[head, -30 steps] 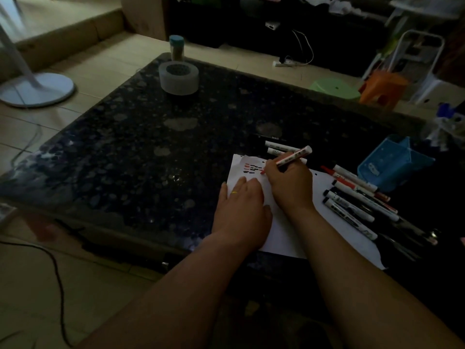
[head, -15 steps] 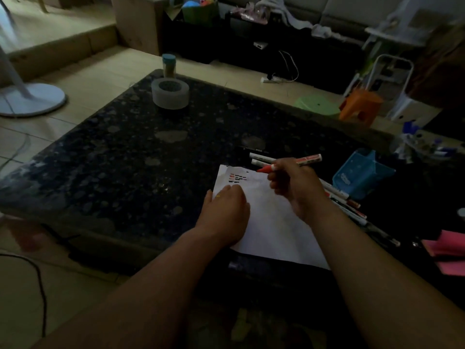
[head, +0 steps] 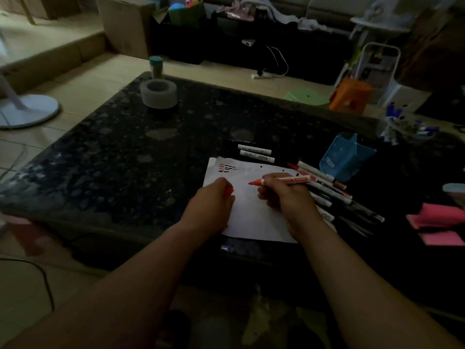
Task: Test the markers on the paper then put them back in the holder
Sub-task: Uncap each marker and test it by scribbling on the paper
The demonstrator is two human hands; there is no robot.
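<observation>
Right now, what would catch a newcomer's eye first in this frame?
The right hand grips an uncapped red marker over the white paper on the dark table, while the left hand holds a red cap. Along the paper's right edge lie loose markers, beside a blue holder.

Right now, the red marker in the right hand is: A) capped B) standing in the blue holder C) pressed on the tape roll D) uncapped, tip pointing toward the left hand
D: the right hand grips the red marker over the paper, bare tip aimed at the left hand, which pinches the red cap.
</observation>
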